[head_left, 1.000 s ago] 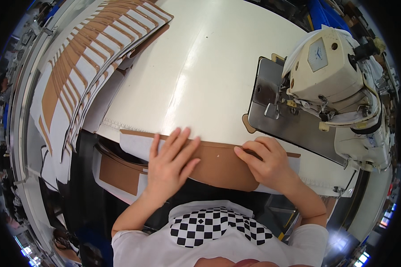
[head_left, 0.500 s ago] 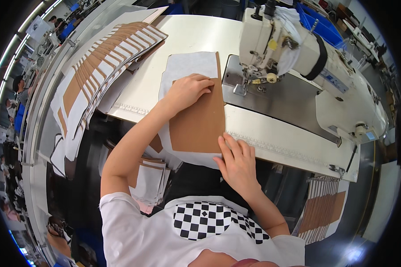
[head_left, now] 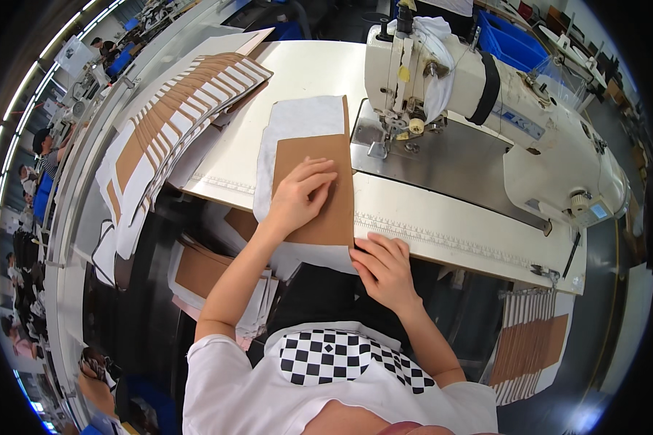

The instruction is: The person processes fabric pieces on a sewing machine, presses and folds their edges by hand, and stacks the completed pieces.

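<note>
A flat brown panel [head_left: 326,156] lies on a larger white backing sheet [head_left: 305,116] on the sewing table. A narrow brown strip runs up the sheet's right edge. My left hand [head_left: 301,192] rests on the middle of the panel, fingers loosely bent and thumb apart. At the near right corner, my right hand [head_left: 384,268] touches the panel's edge with outstretched fingertips, its thumb spread below. The sewing machine [head_left: 413,87] stands just right of the panel, its presser foot [head_left: 378,149] beside the strip and apart from it.
Overlapping brown-and-white pieces [head_left: 174,109] fan out at the left. More pieces [head_left: 203,272] sit below the table edge near my lap, and another bundle [head_left: 530,341] hangs at the lower right. Small thread snips [head_left: 544,272] lie at the table's right end. A ruler strip [head_left: 442,237] follows the front edge.
My left hand has slid toward me, from the top of the brown panel to its middle. My right hand now sits closer against the near corner. The view has shifted slightly.
</note>
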`<state>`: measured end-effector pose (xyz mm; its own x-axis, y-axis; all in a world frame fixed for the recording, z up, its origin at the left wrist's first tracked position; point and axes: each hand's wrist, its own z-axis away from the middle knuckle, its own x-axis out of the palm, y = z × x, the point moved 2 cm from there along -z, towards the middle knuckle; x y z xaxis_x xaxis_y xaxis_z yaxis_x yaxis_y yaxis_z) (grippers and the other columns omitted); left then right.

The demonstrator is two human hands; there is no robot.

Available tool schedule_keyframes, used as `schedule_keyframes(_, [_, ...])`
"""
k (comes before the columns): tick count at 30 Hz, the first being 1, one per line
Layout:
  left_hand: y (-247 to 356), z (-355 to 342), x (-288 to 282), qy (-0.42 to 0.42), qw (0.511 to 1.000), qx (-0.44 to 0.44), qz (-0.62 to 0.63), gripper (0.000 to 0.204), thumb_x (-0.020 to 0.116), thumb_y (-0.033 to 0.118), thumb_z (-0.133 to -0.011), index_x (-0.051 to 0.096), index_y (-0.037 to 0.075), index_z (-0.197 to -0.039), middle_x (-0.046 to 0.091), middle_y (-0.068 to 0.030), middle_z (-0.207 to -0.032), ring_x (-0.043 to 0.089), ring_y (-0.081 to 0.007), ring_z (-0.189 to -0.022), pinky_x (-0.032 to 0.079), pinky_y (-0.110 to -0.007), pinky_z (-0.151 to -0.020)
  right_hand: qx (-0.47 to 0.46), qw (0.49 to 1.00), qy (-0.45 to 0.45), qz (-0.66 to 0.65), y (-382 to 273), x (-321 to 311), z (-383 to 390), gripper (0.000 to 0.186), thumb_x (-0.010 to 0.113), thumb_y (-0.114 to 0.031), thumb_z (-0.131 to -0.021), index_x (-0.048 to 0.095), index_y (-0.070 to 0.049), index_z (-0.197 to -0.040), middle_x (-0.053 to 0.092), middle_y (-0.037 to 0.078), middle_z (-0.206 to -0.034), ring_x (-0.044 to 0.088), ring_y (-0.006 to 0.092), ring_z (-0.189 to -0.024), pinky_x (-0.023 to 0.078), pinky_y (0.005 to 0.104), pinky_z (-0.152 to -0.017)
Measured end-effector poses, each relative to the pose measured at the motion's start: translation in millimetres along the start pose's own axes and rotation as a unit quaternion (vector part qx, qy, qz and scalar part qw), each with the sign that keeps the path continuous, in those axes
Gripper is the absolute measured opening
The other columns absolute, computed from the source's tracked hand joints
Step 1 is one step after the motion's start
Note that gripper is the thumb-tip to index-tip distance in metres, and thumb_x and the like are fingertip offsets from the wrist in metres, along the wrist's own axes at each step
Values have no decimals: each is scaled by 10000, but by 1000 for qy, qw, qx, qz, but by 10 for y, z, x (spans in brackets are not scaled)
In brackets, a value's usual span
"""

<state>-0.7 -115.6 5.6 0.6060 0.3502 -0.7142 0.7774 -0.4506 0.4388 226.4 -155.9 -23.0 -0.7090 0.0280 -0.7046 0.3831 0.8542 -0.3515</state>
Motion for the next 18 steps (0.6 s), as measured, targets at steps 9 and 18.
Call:
schedule_keyframes(9, [-270,419,-454,147,882,-392,-215,638,842,406,-671,640,-29,-1092,590,-133,-1167,436,-312,-1205,283,-496,-1025,106,975,183,-69,203,-389,-65,134,685,46,-752,679,-21,-868,664,101,-888,623,285,-849,502,359,-772])
schedule_keyframes(18, [-348,340,-556,196,940,-280,14,278,732,150,-850,500,-2,-842,515,-109,-626,422,-155,-558,405,-286,-551,142,987,31,-70,523,-101,-534,153,653,-114,-861,683,-42,-993,646,116,-1119,565,297,-1088,419,391,-939])
